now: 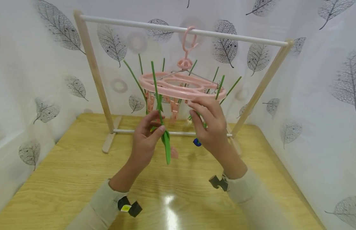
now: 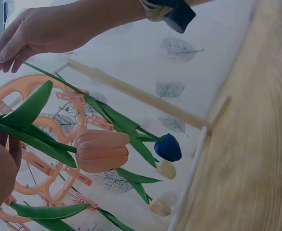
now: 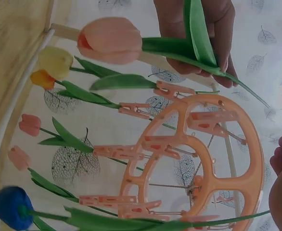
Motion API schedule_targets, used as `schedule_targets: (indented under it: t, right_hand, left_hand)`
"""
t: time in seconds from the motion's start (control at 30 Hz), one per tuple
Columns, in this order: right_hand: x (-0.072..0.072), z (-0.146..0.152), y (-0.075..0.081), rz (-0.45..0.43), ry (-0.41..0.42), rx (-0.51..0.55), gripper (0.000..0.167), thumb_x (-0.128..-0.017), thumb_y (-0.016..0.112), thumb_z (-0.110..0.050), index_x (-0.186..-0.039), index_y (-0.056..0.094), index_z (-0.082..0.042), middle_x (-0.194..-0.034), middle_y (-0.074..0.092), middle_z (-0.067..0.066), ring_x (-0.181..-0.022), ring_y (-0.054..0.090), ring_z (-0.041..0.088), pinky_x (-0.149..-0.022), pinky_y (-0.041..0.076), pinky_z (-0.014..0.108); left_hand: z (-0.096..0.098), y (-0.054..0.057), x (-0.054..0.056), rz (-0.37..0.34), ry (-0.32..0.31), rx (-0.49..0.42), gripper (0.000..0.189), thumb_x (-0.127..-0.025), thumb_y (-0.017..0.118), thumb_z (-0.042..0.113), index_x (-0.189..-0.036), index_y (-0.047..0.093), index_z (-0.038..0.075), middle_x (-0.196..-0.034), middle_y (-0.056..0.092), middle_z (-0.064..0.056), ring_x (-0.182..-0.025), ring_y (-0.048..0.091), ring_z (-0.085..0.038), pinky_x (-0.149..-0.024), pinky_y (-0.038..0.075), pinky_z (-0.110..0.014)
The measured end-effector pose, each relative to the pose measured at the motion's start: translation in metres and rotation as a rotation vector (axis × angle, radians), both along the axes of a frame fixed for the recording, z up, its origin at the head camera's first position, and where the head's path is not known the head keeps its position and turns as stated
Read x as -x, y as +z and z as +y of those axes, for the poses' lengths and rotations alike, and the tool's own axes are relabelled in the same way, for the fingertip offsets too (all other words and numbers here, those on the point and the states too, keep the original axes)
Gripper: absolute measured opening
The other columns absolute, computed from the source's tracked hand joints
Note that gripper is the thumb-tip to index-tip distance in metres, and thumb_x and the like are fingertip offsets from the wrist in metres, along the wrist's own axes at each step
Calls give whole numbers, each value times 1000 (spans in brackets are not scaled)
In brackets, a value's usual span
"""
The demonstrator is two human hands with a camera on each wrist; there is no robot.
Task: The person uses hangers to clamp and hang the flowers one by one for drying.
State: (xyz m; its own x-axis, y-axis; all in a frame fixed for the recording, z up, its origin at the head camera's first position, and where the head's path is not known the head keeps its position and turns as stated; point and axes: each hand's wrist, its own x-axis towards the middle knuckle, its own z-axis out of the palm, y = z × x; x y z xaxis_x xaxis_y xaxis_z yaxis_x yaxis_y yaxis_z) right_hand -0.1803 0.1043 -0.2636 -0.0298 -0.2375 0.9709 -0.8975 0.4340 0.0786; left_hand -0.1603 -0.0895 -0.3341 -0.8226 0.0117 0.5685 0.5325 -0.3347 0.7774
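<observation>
My left hand [image 1: 146,134] grips a pink tulip [image 2: 102,151] by its green stem, bloom hanging down, in front of a round pink clip hanger [image 1: 180,93]. The tulip's bloom shows clearly in both wrist views. At the hanger's front right is my right hand [image 1: 210,119]; its fingers are loosely bent beside the rim, with nothing visible between them in the left wrist view. Whether they touch the rim I cannot tell. A blue tulip [image 3: 11,208] hangs below that hand. Several pink clips [image 3: 117,151] hold other tulips head down, among them a yellow one [image 3: 56,62].
The hanger hooks over the white top bar [image 1: 132,24] of a wooden stand [image 1: 94,70]. A lower white rod [image 1: 127,131] joins its feet on the wood-grain table [image 1: 80,179]. White sheeting with leaf prints [image 1: 292,127] encloses the back and sides.
</observation>
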Motion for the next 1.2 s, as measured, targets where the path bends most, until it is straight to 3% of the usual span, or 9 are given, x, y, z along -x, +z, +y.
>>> schedule_targets:
  t: [0.13,0.33,0.6,0.9,1.07,1.2]
  right_hand:
    - [-2,-4,-19,-53,21,40,15,-95,67,-2,-106,70,7,-105,67,21,-98,64,33,-94,53,32]
    - [4,-10,-41,-269,45,83,22,-89,73,1,-108,65,8,-116,67,23,-114,63,35,-107,49,38]
    - [13,-22,-46,-497,179,167,25,-88,73,3,-107,57,8,-125,63,23,-125,59,32,-111,46,40]
    - [13,-34,-41,-633,191,238,23,-91,72,-3,-107,57,7,-122,62,18,-121,59,25,-108,48,35]
    - [10,-36,-41,-624,237,279,20,-92,69,1,-108,58,8,-119,61,20,-118,59,27,-106,50,38]
    - [6,-33,-40,-619,322,358,21,-93,67,5,-110,58,12,-116,61,21,-112,62,28,-102,53,36]
  left_hand:
    - [1,0,-1,-15,4,10,45,-95,58,-8,-139,53,3,-122,62,-2,-99,59,-14,-79,57,-20]
    - [2,-1,-1,-13,15,47,47,-96,58,-8,-141,49,-3,-122,61,0,-99,59,-15,-79,57,-21]
    - [3,-3,0,-23,11,63,46,-97,57,-7,-141,50,1,-124,60,1,-102,57,-16,-81,56,-21]
    - [2,-3,1,-33,-3,59,48,-97,56,-7,-144,47,-1,-124,60,3,-102,57,-14,-79,56,-21]
    - [4,0,2,-15,7,65,48,-97,57,-6,-144,48,-1,-124,61,3,-101,57,-15,-80,56,-21]
    - [10,5,5,1,16,48,46,-97,58,-5,-142,50,0,-124,61,-4,-99,58,-15,-79,56,-21]
